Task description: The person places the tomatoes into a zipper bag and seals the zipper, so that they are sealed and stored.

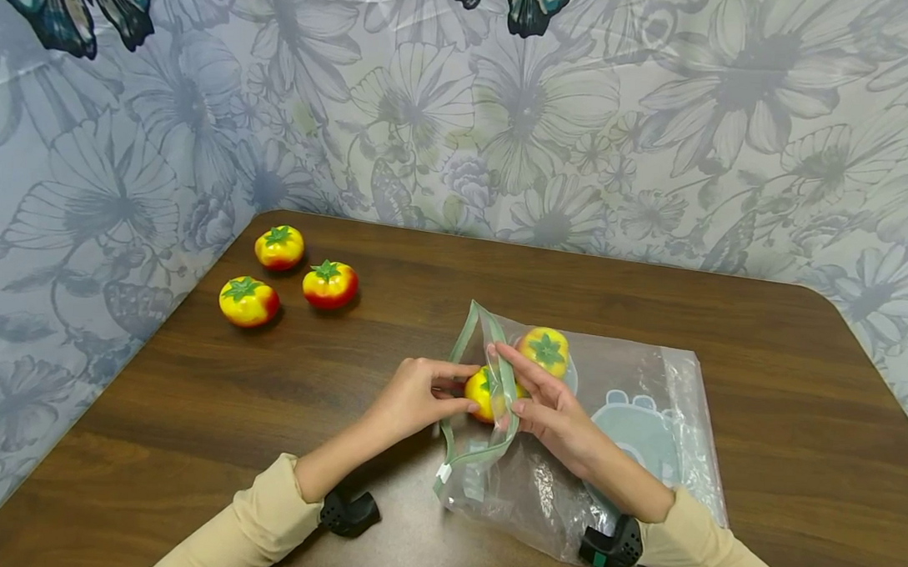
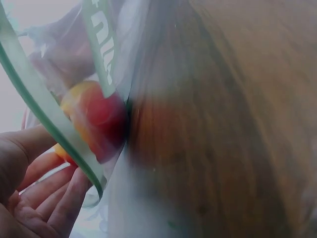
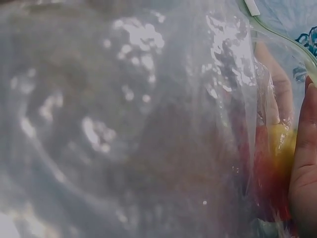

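Observation:
A clear zip bag (image 1: 624,364) with a green-edged mouth lies on the table, its mouth raised toward the left. At that mouth my left hand (image 1: 412,395) pinches a tomato (image 1: 479,391), yellow on top and red below, between thumb and fingers. My right hand (image 1: 558,416) holds the green rim (image 1: 505,385) of the bag, fingers above and thumb below. Another tomato (image 1: 545,351) lies inside the bag, just beyond. Through the plastic, the left wrist view shows the red side of a tomato (image 2: 104,119). A yellow-and-red tomato (image 3: 277,163) appears beside my right fingers.
Three more tomatoes, one in front (image 1: 249,301), one behind (image 1: 279,247) and one to the right (image 1: 330,285), stand at the table's far left. A pale blue-green animal-shaped print (image 1: 636,432) shows on the bag. Flower-patterned cloth (image 1: 519,136) rises behind the wooden table (image 1: 193,441).

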A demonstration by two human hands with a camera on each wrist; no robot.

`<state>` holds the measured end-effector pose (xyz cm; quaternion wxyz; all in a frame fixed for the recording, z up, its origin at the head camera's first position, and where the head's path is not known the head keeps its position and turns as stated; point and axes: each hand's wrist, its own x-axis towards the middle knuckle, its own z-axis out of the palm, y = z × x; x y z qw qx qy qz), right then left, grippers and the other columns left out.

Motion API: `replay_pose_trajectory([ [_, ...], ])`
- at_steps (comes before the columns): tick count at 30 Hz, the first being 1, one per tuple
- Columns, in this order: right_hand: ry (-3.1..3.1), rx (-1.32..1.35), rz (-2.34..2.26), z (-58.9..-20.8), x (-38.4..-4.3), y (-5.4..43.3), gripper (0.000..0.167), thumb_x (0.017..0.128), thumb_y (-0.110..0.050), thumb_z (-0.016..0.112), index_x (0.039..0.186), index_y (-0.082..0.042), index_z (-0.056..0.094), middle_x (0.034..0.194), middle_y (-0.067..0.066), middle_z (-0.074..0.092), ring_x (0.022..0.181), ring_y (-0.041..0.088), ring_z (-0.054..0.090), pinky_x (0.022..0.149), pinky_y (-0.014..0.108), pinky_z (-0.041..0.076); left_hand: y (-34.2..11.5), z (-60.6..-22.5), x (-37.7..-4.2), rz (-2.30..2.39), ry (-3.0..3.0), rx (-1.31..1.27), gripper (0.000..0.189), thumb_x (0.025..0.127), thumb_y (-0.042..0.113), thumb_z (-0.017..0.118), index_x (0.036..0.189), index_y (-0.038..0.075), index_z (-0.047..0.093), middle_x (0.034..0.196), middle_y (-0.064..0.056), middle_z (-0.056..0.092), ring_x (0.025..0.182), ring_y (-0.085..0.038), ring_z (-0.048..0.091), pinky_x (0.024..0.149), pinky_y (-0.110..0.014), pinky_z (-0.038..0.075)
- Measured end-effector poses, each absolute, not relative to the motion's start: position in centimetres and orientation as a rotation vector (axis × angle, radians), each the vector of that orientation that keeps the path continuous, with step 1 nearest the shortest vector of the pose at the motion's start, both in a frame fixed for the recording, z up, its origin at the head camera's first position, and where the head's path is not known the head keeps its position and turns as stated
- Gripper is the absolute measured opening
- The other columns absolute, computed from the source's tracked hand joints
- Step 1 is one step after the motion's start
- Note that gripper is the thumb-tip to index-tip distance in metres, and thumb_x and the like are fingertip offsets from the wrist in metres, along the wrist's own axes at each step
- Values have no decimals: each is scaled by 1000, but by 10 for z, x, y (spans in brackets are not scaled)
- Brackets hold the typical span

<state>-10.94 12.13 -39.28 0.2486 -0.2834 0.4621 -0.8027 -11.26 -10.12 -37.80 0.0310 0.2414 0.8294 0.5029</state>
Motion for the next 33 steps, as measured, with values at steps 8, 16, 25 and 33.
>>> replay_pose_trajectory([
  [8,1277,-778,-2175,-391,-110,122,60,93,10,40,148,-8,25,154,6,14,92,19,58,74,30,51,-104,-376,-115,1517,2507,805,41,77,4,76,116,-2,65,110,-13,65,93,-18,65,73,-24,52],
  [16,1279,-808,-2172,-391,-110,123,61,93,9,41,149,-8,25,154,5,15,88,20,60,75,31,50,-115,-368,-117,1506,2513,765,36,81,3,73,115,-2,65,112,-14,64,90,-21,66,72,-24,52],
  [25,1291,-799,-2160,-391,-110,122,61,93,9,41,149,-8,25,154,6,13,87,18,59,75,31,50,-114,-367,-114,1492,2555,678,26,79,5,75,105,2,71,102,-11,68,80,-14,67,67,-22,53],
  [33,1293,-781,-2163,-391,-109,122,61,92,10,41,148,-8,25,154,6,13,94,18,58,76,31,50,-106,-372,-111,1544,2571,663,25,78,3,75,103,1,71,100,-11,68,77,-12,67,65,-22,53],
])
